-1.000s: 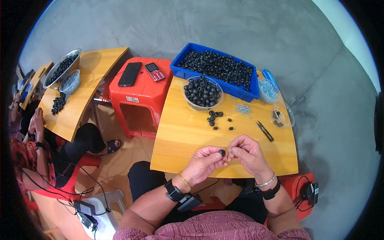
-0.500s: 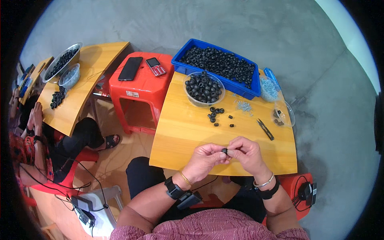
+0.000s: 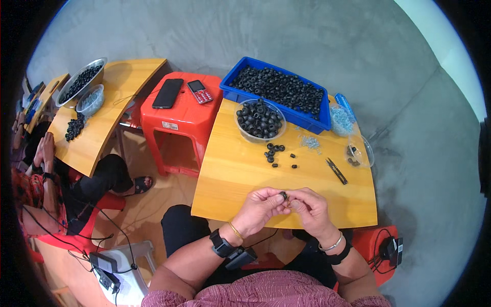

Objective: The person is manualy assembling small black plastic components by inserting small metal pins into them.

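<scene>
Above the near edge of the wooden table [image 3: 225, 189], my left hand [image 3: 262, 209] pinches a small black round piece [image 3: 284, 195] between thumb and fingertips. My right hand [image 3: 313, 211] is closed right beside it, fingertips against the piece's lower side; whatever they grip is too small to make out. Beyond my hands lie several loose black pieces [image 3: 270, 153], a small heap of thin pale bits [image 3: 310, 142] and black thread snips [image 3: 336, 171]. A clear bowl [image 3: 259, 137] full of black pieces stands farther back.
A blue tray [image 3: 327, 123] heaped with black pieces fills the far edge. At right are a bag of pale bits [image 3: 341, 118] and a clear tub [image 3: 367, 153]. On the left, a red stool [image 3: 179, 116] carries two phones; another person [image 3: 46, 179] sits at a second table [image 3: 128, 71].
My hands have shifted slightly left, and the black piece has turned in my left fingers. My right fingertips have moved lower on it.
</scene>
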Motion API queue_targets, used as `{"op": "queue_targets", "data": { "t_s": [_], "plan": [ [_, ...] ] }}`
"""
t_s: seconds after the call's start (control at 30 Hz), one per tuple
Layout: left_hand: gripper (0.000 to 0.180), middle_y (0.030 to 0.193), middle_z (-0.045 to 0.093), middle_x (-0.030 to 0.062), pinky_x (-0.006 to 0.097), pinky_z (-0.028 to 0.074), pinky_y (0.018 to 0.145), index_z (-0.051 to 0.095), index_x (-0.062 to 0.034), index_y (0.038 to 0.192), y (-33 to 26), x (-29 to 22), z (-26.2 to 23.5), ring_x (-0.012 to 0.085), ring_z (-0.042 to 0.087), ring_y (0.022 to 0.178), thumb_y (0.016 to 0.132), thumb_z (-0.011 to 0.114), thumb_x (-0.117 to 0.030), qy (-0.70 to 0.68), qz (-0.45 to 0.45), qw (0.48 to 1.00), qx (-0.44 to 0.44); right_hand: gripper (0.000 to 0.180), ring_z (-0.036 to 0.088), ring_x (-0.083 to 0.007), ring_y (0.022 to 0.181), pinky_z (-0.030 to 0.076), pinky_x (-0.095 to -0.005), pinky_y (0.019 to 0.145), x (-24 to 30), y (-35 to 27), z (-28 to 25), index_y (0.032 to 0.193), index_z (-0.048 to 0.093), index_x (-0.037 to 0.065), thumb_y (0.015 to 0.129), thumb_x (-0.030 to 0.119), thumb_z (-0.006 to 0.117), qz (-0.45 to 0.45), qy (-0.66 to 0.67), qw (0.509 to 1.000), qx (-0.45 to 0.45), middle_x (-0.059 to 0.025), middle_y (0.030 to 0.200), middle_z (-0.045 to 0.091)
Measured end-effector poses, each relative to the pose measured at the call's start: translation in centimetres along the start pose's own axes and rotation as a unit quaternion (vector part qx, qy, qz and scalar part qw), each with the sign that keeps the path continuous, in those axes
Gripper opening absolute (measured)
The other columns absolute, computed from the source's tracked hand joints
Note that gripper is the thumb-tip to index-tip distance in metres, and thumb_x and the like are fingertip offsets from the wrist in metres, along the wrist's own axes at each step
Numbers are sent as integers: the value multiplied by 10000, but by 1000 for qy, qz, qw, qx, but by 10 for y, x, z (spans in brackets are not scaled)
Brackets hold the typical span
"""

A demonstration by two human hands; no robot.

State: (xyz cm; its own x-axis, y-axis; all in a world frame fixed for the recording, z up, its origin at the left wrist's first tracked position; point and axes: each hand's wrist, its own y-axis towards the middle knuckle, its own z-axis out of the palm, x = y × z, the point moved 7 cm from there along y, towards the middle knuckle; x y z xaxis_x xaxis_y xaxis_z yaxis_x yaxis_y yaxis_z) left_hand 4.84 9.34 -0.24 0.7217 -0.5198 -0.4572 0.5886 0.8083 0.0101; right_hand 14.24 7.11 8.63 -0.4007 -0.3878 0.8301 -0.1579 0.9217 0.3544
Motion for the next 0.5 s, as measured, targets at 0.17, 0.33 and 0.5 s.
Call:
{"op": "queue_targets", "data": {
  "t_s": [0.17, 0.33, 0.5],
  "plan": [
    [111, 809, 577, 71, 300, 510, 706, 560, 5, 919, -1, -2, 0, 148, 566, 729, 845, 491, -41, -4, 8, 1000, -9, 200, 564, -182, 663, 451, -261, 597, 13, 4, 6, 962, 577, 1, 764, 19, 556, -123, -114, 985, 46, -110, 782, 576],
    [142, 830, 575, 61, 328, 496, 744, 556, 0, 958, 0, -2, -2, 142, 557, 745, 854, 479, -60, -31, -7, 999, -12, 182, 554, -225, 640, 445, -287, 587, -50, 49, -35, 918, 577, 14, 739, 43, 559, 5, -189, 982, 7, -147, 759, 564],
    [174, 866, 572, 63, 348, 477, 785, 548, -6, 998, -1, -2, -2, 135, 548, 774, 861, 468, -76, -36, -9, 999, 1, 144, 532, -232, 710, 431, -305, 645, -81, 69, -28, 874, 564, 10, 734, 42, 551, 51, -255, 963, 72, -123, 768, 541]
  ]
}}
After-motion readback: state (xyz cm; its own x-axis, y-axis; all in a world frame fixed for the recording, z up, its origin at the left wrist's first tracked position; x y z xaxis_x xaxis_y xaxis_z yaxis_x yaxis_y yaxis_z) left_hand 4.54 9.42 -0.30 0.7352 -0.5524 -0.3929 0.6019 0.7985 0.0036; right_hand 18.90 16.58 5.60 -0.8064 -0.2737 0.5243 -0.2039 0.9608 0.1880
